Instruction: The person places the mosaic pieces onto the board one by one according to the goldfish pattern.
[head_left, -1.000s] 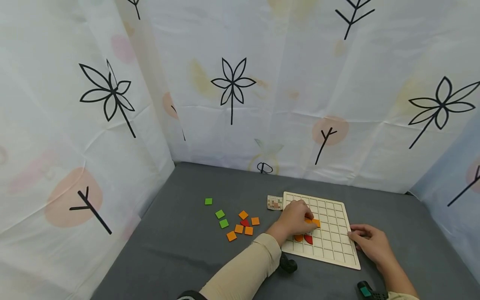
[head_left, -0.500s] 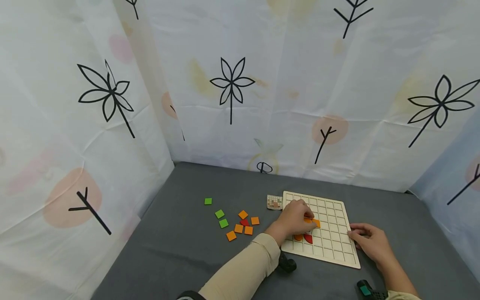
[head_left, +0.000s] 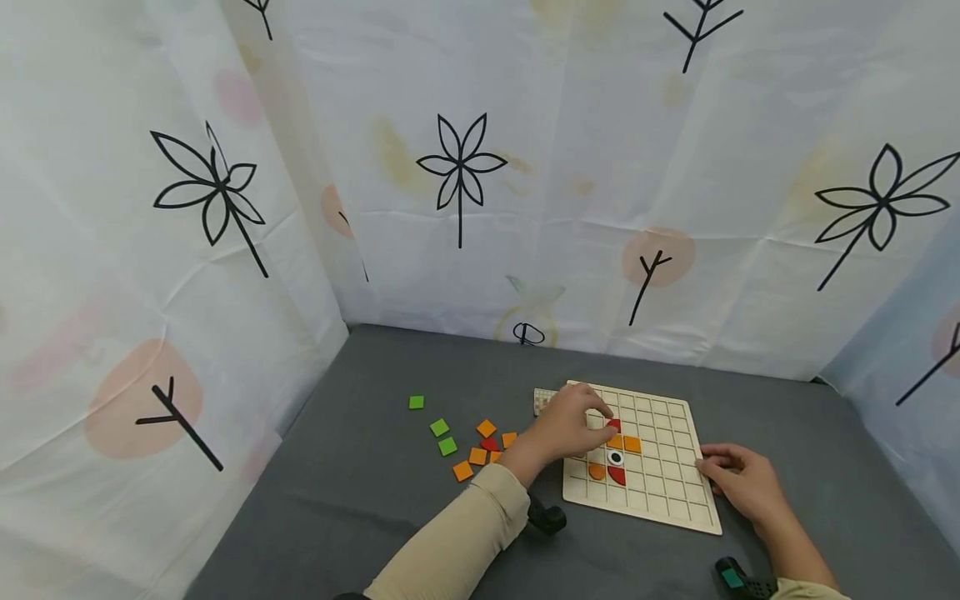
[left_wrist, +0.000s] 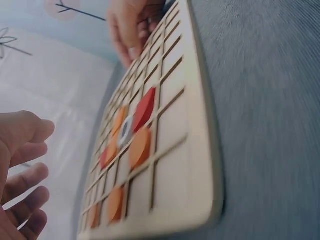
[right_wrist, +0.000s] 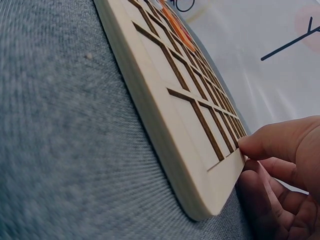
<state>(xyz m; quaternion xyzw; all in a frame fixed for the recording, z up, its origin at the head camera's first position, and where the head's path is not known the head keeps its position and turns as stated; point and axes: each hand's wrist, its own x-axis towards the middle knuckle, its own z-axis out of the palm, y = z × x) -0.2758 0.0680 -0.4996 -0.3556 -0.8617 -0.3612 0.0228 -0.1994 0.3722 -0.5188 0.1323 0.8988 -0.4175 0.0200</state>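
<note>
Hands (head_left: 738, 482) at pale gridded board (head_left: 663, 479), orange and red pieces (head_left: 633, 445).

The left forearm (head_left: 457, 521) reaches forward and toward the right; the left hand (head_left: 566, 423) is held with palm side down, its thumb and index finger standing apart; in the left wrist view the fingers (left_wrist: 31, 176) are softly bent and hold nothing; the right forearm (head_left: 797, 542) comes from the lower right corner; the right hand (head_left: 742, 482) makes a pinch, its thumb (right_wrist: 272, 142) above and the other fingers curled below.
</note>
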